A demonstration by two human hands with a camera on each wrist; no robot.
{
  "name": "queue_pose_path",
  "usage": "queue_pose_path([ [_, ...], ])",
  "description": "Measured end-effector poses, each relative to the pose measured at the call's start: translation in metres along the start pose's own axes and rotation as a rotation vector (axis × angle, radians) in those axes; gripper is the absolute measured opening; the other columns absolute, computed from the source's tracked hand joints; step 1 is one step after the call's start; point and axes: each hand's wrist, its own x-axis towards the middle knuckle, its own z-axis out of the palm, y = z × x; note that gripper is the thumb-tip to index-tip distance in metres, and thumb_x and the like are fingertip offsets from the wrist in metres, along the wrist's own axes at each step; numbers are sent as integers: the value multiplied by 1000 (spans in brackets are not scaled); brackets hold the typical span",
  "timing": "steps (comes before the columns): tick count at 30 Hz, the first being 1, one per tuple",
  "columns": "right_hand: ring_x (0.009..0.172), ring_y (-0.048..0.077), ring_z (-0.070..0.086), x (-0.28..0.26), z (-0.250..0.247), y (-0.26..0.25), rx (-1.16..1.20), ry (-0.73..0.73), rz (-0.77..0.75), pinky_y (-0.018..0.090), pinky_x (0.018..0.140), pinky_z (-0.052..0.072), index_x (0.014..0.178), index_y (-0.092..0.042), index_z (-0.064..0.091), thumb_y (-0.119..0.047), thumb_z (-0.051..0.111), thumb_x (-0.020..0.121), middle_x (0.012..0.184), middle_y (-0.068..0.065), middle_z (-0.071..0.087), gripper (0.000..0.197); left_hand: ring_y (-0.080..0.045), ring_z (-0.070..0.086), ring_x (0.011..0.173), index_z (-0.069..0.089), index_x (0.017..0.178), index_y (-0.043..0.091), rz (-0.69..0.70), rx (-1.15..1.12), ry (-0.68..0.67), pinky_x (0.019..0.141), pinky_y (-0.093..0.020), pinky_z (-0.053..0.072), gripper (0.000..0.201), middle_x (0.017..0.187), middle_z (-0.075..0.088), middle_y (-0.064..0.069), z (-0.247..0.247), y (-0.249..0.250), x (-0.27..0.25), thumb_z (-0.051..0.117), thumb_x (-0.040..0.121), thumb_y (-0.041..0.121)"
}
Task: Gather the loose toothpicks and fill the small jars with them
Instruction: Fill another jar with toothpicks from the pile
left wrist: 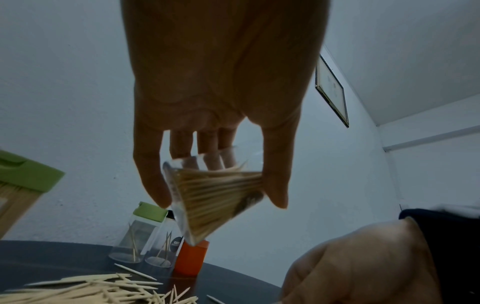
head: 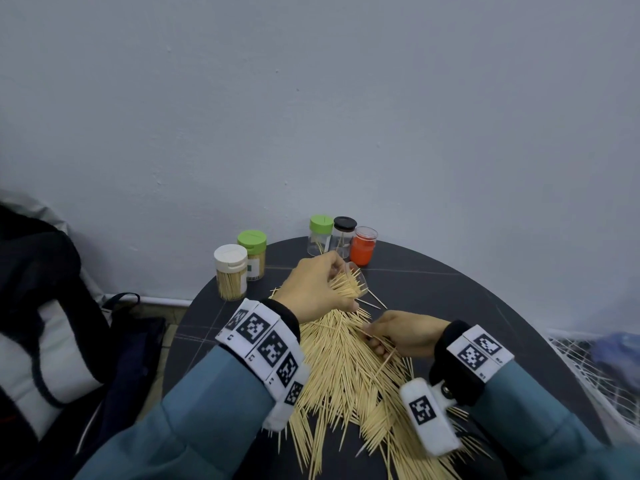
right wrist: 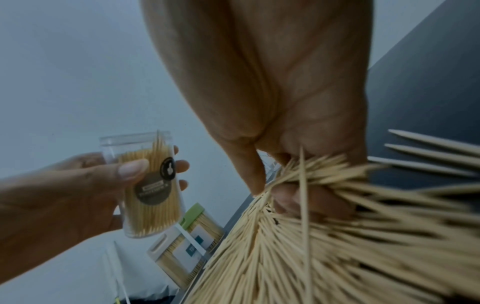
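Dark round worktop stood vs. a pale wall, w/ a big heap of loose toothpicks spread from its middle toward the near edge, under both wrists. At the left edge stood 2 full jars close together: a white-lid jar in front and a green-lid jar just behind it. At the far edge, 3 in a row: a 2nd green-lid jar, nearly empty w/ a few picks inside; a black-lid jar, likewise only a few picks; and an orange jar on the right. Left hand was raised above the far end of the heap; its grip was closed round a lidless clear jar, thumb on the labelled side and fingers round the back. That jar was packed w/ picks, tips poking past the open mouth; head view showed it tilted, mouth toward the far right, mostly hidden by the hand. Right hand lay low on the heap, just near of the left hand, fingers curled; its grip was tight on a small bunch of picks, per right wrist view, w/ one long pick crossing the fingers. A few single picks lay apart on the bare worktop right of the left hand. Both wrists wore bands w/ printed square markers; sleeves were blue-grey.
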Motion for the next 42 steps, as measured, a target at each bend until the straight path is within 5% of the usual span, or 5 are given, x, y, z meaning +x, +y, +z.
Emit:
queue_pose_path([
  [4, 57, 9, 41, -3, -2, 0, -98, -46, 4, 21, 60, 39, 76, -10, 56, -20, 47, 97, 62, -1, 45, 25, -14, 51, 110, 51, 110, 21, -2, 9, -1, 82, -22, 39, 49, 126, 55, -2, 1, 0, 1, 81, 72, 25],
  [13, 42, 3, 34, -10, 0, 1, 156, 37, -96, 14, 42, 32, 76, -11, 43, -9, 25, 102, 60, 0, 35, 32, -10, 48, 101, 50, 106, 21, -2, -2, -1, 80, -23, 39, 47, 123, 56, -1, 1, -2, 1, 81, 71, 26],
  [31, 44, 2, 35, -36, 3, -70, 939, 333, -916, 13, 44, 32, 80, -12, 41, -11, 23, 102, 53, -7, 38, 28, -11, 50, 97, 52, 111, 20, -58, -75, -129, 73, -21, 38, 50, 104, 49, 6, 8, -1, 1, 81, 71, 23],
  [37, 57, 5, 47, -22, 27, -54, 753, 487, -897, 23, 61, 38, 87, -16, 48, -18, 26, 102, 63, -6, 46, 26, -14, 54, 94, 44, 76, 32, -19, -188, -108, 77, -27, 43, 40, 113, 57, 3, 8, -1, 3, 83, 68, 30],
  [42, 99, 18, 63, -15, 44, -36, 719, 492, -865, 33, 90, 50, 103, -12, 60, -20, 32, 101, 98, 3, 69, 29, -20, 60, 99, 58, 106, 18, -29, -263, -66, 87, -37, 50, 44, 108, 63, -4, 8, -2, 7, 80, 71, 33],
])
